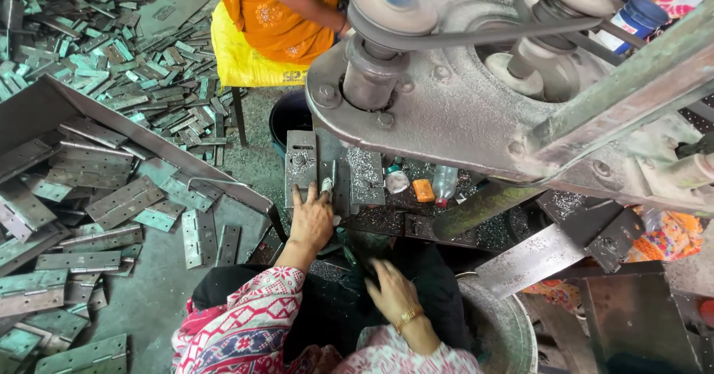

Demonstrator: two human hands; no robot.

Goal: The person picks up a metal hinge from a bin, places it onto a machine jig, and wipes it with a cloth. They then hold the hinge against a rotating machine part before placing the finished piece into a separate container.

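Observation:
My left hand (311, 218) lies flat on the work plate of a drill press, its fingers on a grey metal hinge (300, 167) under the spindle. My right hand (390, 291) is lower, near my lap, fingers curled over a dark area; a gold bracelet is on that wrist. Whether it holds anything I cannot tell. The drill press head (446, 91) with its belt and pulleys fills the upper middle and hides part of the plate.
Several grey hinges (111, 203) are heaped in a tray at left, and more hinges (97, 54) cover the floor beyond. Another person in orange (279, 10) sits at the top. A metal bucket (506, 329) stands at lower right, and small bottles (444, 181) rest by the plate.

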